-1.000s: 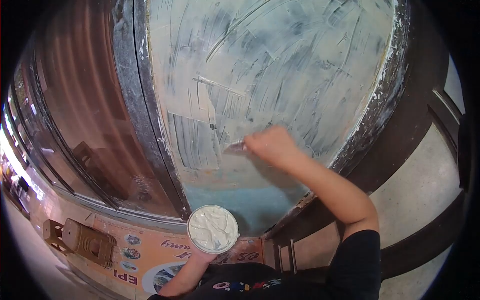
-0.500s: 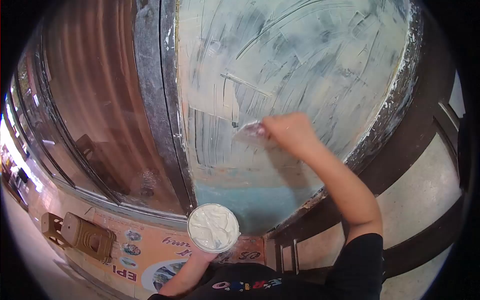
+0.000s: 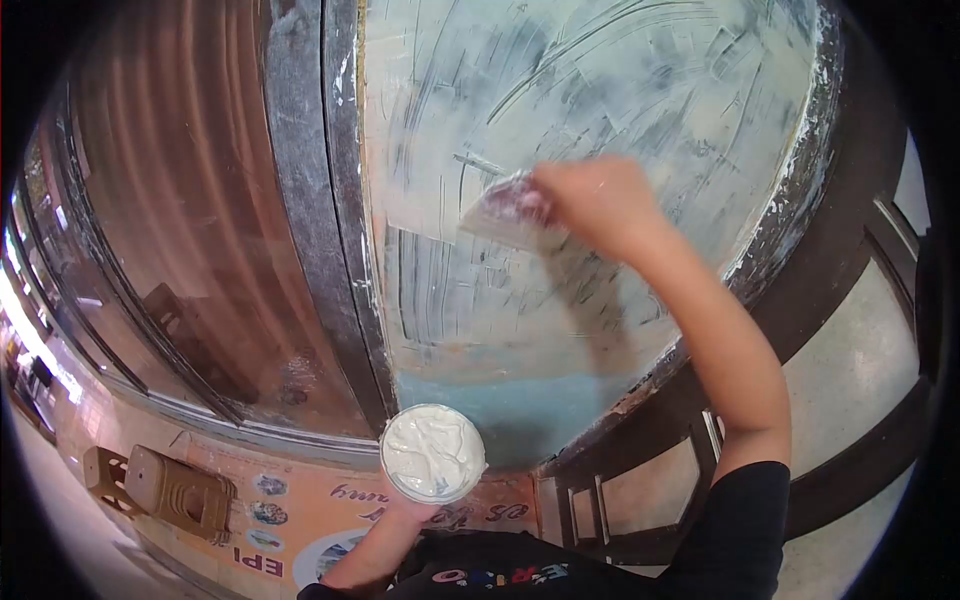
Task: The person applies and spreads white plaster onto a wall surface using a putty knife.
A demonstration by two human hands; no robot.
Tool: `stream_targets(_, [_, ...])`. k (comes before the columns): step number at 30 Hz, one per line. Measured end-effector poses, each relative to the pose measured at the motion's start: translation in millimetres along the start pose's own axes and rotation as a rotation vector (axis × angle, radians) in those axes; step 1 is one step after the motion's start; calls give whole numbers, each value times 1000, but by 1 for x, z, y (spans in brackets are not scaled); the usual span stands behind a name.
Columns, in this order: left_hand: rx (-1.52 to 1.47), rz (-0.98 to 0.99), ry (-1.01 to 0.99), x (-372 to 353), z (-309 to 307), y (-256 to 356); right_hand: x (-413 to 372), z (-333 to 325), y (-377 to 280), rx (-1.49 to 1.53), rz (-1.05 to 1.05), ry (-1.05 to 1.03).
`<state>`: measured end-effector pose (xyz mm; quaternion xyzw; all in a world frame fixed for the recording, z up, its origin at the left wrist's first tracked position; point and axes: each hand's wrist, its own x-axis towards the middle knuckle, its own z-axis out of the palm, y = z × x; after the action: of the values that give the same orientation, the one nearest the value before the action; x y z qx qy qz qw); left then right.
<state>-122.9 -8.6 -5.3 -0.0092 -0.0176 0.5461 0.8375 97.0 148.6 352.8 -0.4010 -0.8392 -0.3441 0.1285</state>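
A round tub of thick white paste is held up by my left hand, whose fingers wrap its lower side and are partly hidden beneath it. My right hand grips a flat, paste-smeared scraper, its wide edge against or very near the wall panel. Streaky white and grey paste covers most of this panel, and a bare blue-green band runs along its bottom.
Left of the panel stands a dark frame post beside a glass pane with a brown curtain. Stacked brown plastic stools are at the lower left, near an orange printed banner. Dark-framed panels line the right.
My right hand and the scraper have moved up the panel, and the scraper is now tilted more. The tub in my left hand has shifted slightly to the right.
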Motion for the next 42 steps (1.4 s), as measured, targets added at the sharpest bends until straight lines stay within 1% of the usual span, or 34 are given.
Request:
stream_targets(2, [43, 15, 6, 1, 2, 5, 10, -34, 29, -30, 66, 314])
stream_targets(4, [80, 43, 13, -4, 3, 6, 10, -78, 48, 97, 84, 375])
stream_targets(5, [97, 64, -14, -7, 7, 10, 12, -86, 43, 94, 81, 390])
stream_targets(6, [113, 76, -45, -3, 11, 14, 11, -94, 33, 140, 73, 355])
stream_targets(7, [93, 65, 11, -3, 10, 19, 11, -96, 23, 197, 63, 295])
stream_targets(8, [57, 68, 5, -5, 19, 22, 14, -82, 12, 202, -19, 259])
stream_targets(9, [159, 87, -6, -2, 14, 30, 14, -71, -10, 151, -27, 150])
stream_targets(10, [265, 100, -18, 1, 10, 36, 14, -52, -25, 121, -81, 31])
stream_targets(11, [274, 90, -27, 3, 14, 38, 15, -28, -34, 61, -161, -58])
stream_targets(12, [222, 83, -35, 4, 18, 38, 17, -19, -41, 22, -181, -106])
stream_targets(14, [168, 79, -38, 3, 19, 37, 27, -16, -20, 26, -95, 61])
stream_targets(15, [184, 104, -28, 0, 16, 35, 32, -27, -1, -30, 22, 122])
stream_targets(16, [201, 130, -19, -2, 12, 34, 37, -54, 16, -86, 139, 183])
stream_targets(18, [186, 145, -12, 0, 9, 35, 37, -103, 51, -20, 244, 358])
stream_targets(20, [197, 102, 37, -8, 12, 39, 33, -118, 103, 161, 181, 537])
stream_targets(21, [160, 82, 27, -10, 9, 42, 30, -118, 103, 159, 188, 537])
stream_targets(23, [160, 73, 21, -14, 9, 45, 24, -117, 97, 585, 183, 425])
stream_targets(24, [160, 69, 6, -13, 11, 46, 21, -102, 83, 550, 205, 421])
stream_targets(25, [113, 34, -76, -17, 19, 45, 18, -89, 64, 567, 219, 300])
stream_targets(27, [129, 36, -72, -17, 18, 42, 20, -79, 26, 165, 196, 52])
stream_targets(28, [144, 50, -61, -16, 18, 41, 20, -76, 33, 158, 205, 59])
stream_targets(30, [148, 40, -28, -16, 23, 41, 28, -75, 62, 65, 347, 180])
stream_targets(31, [184, 49, -18, -17, 23, 40, 25, -89, 87, 123, 377, 279])
stream_targets(32, [217, 61, -11, -17, 22, 38, 23, -87, 132, 134, 345, 492])
stream_targets(33, [199, 67, -9, -16, 22, 36, 16, -109, 156, 83, 430, 479])
stream_targets(35, [162, 73, -40, -18, 25, 32, -6, -131, 194, 245, 469, 594])
stream_targets(36, [131, 79, -68, -19, 26, 28, -14, -137, 201, 251, 456, 590])
stream_targets(38, [162, 103, -93, -16, 28, 19, -31, -140, 199, 554, 406, 594])
stream_targets(39, [140, 92, -96, -12, 33, 13, -38, -134, 193, 566, 396, 589])
stream_targets(40, [117, 82, -95, -9, 39, 8, -45, -124, 175, 654, 382, 546])
stream_targets(41, [163, 85, -36, -4, 47, 2, -51, -113, 149, 745, 369, 500])
stream_targets(42, [42, 49, -94, 3, 46, -3, -58, -95, 115, 783, 392, 535])
